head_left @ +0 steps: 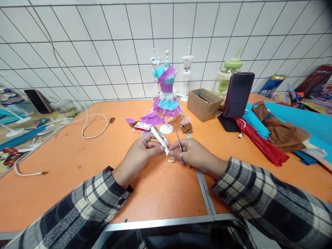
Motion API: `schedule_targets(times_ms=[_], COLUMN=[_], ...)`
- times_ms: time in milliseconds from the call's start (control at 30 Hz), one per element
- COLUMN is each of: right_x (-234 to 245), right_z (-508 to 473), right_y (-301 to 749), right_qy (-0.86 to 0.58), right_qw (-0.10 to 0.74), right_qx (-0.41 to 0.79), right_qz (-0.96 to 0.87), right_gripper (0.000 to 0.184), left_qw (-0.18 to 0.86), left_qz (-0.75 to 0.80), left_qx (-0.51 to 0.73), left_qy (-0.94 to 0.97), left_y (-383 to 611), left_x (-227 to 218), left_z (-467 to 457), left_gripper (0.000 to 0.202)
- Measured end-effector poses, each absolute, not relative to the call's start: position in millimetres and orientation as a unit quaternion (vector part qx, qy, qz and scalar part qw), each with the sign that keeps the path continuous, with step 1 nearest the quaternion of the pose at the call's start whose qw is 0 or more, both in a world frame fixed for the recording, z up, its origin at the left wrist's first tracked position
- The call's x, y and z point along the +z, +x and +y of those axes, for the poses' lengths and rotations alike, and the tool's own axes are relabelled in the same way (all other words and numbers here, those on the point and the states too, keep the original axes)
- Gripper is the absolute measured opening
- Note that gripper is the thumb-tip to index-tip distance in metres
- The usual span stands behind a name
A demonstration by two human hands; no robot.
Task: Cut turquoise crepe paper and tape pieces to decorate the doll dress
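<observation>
**Head view: white tape held between two hands, scissors in the right**

At the left, the left hand (141, 152) is partly curled, thumb and fingertips pinching the lower rim of a white tape roll (157, 134). The roll tilts on edge at about 1 o'clock from that pinch, within the fingers' grasp. A light, steady hold on the rim would probably serve best here — squeezing hard could bend the band or twist the strip.

Next along, a loose strip (170, 160) curls at roughly 5 o'clock from the roll, between the hands. It is too small to tell whether its layers are parted; fingertips or a nail at the very edge should give the cleanest control. Beyond, at 12 o'clock, stands a dressed mannequin (166, 88).

The right hand (195, 154) is half closed, its fingertips at the strip, which lies at about 9 o'clock from the palm. It also has hold of scissors (179, 141), blades towards 11 o'clock — best angled well clear of the left fingertips while handling the tape.
</observation>
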State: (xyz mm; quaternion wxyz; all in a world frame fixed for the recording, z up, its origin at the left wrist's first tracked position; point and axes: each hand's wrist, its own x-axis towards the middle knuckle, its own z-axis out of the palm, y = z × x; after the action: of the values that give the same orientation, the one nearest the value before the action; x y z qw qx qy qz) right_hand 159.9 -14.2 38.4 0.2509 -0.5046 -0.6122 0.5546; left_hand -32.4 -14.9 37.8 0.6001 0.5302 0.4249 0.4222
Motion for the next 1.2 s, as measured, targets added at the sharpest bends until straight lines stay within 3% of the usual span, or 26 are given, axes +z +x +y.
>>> schedule_targets(times_ms=[200, 333, 567, 767, 1200], right_x=[44, 47, 43, 43, 41], right_z=[-15, -21, -21, -22, -22], right_y=[172, 173, 172, 171, 169], right_qy=[-0.438, -0.350, -0.338, -0.340, -0.372], right_qw=[0.335, 0.219, 0.069, 0.043, 0.033], right_qx=[0.518, 0.599, 0.652, 0.665, 0.644], right_qz=[-0.654, -0.687, -0.675, -0.663, -0.668], right_gripper=[0.035, 0.034, 0.038, 0.039, 0.041], left_qw=[0.568, 0.585, 0.605, 0.641, 0.580], left_qz=[0.448, 0.434, 0.414, 0.382, 0.405], left_qx=[0.494, 0.499, 0.490, 0.480, 0.484], left_qy=[0.483, 0.470, 0.472, 0.462, 0.515], left_y=[-38, -36, -32, -31, -29], left_x=[45, 48, 50, 48, 42], left_z=[-13, -14, -17, -19, -18], left_gripper=[0.040, 0.041, 0.042, 0.040, 0.047])
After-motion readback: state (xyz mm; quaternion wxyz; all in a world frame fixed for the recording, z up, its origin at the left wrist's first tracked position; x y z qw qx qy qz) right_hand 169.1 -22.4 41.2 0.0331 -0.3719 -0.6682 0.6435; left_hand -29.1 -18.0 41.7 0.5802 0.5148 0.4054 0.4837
